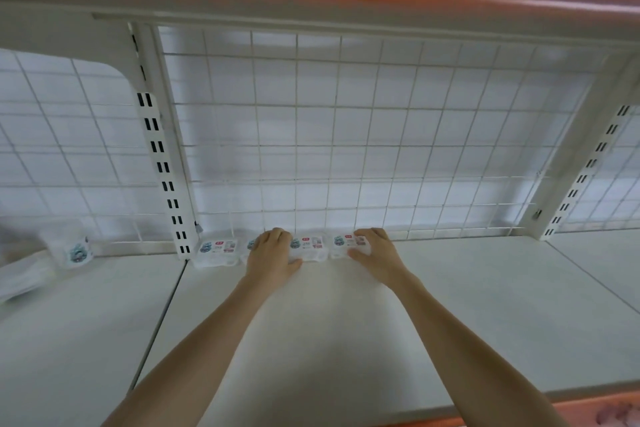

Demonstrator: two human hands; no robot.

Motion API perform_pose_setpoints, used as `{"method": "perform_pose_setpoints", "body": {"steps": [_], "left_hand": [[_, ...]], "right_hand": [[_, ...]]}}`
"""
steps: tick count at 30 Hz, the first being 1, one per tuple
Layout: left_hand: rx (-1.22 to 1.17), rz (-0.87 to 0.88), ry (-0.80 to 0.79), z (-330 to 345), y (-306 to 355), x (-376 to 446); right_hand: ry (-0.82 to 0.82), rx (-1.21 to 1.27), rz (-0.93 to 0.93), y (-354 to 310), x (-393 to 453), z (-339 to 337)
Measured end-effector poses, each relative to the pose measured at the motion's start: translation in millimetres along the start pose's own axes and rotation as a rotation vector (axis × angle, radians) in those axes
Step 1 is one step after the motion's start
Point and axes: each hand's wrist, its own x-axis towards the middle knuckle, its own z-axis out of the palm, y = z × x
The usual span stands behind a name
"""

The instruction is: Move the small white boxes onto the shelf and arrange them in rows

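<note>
Your two forearms reach across the shelf [450, 305]. Left hand [272, 255] fingers curl over the second of four small white boxes [308, 248]; right hand [375, 253] fingers grip the fourth. The row touches the wire grid [346, 149].

Four boxes [308, 248] in a row at 12 o'clock on shelf [450, 305] | wire grid [346, 135] behind | one package [74, 246] at 10 o'clock

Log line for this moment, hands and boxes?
left hand: grips second box | right hand: grips fourth box | four boxes in row against wire grid | shelf
</note>
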Motion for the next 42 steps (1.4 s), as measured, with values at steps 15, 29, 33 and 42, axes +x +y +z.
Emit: {"method": "perform_pose_setpoints", "body": {"steps": [15,29,33,42], "left_hand": [[0.055,0.140,0.239,-93,9,-162],[0.127,-0.136,0.140,-71,54,-427],[0.157,-0.300,0.089,-84,42,-494],[0.180,-0.721,0.115,-139,-6,-619]], "right_hand": [[0.209,-0.555,-0.282,-12,-173,-69],[-0.078,-0.471,-0.435,8,-364,-33],[-0.218,-0.455,-0.514,-16,-385,-5],[-0.359,-0.366,-0.779,-114,-409,82]]}}
